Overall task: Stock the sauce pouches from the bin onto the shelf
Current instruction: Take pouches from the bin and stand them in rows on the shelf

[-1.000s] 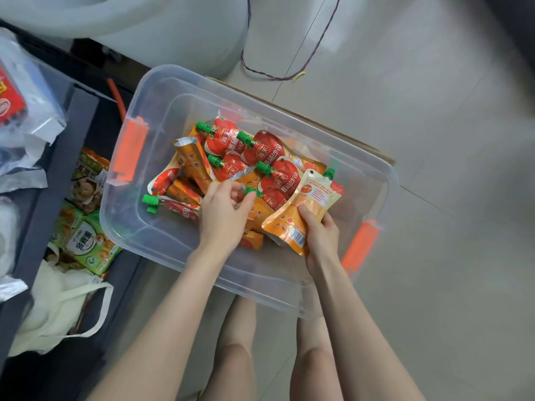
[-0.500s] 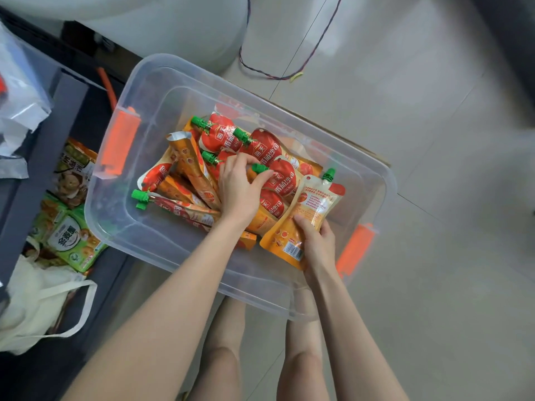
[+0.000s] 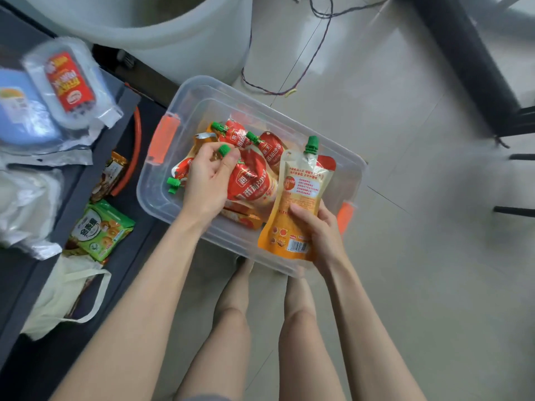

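Observation:
A clear plastic bin (image 3: 289, 120) with orange latches sits on the floor in front of my knees. Several red and orange sauce pouches with green caps (image 3: 262, 144) lie heaped in it. My left hand (image 3: 208, 180) pinches the green cap of a red sauce pouch (image 3: 252, 183) and holds it lifted above the heap. My right hand (image 3: 321, 233) grips the lower edge of an orange sauce pouch (image 3: 298, 198), back side up with its barcode showing, upright over the bin's near right corner. The dark shelf (image 3: 95, 169) stands to the left.
The shelf holds clear-wrapped packets (image 3: 69, 82) on an upper level, and green snack packs (image 3: 101, 230) and a cream cloth bag (image 3: 63, 293) lower down. A white tub (image 3: 162, 33) stands behind the bin. A thin cable (image 3: 304, 68) runs over the tiles, dark furniture legs (image 3: 469, 62) at right.
My left hand has taken a red pouch by its cap and raised it out of the heap. My right hand has lifted the orange pouch more upright. The view has swung toward the shelf.

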A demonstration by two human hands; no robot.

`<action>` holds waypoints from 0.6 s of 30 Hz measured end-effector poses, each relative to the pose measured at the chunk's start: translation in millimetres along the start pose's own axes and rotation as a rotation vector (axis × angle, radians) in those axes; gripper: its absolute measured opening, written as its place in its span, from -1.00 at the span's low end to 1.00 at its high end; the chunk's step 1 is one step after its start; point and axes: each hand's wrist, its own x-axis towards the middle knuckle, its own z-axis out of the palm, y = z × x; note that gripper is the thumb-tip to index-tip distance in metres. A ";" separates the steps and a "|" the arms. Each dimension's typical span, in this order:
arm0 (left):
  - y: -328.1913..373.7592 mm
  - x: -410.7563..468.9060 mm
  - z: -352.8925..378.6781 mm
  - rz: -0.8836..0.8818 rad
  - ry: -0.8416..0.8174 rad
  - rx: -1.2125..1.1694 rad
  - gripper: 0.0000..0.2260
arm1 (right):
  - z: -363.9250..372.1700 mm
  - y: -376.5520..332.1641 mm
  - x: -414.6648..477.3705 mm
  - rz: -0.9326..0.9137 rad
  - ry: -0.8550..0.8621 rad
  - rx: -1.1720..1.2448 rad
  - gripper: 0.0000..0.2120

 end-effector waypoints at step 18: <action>62.1 -177.3 -59.2 -0.209 -0.119 -0.590 -0.63 | 64.4 -44.7 -164.7 0.085 -0.225 -0.156 -0.67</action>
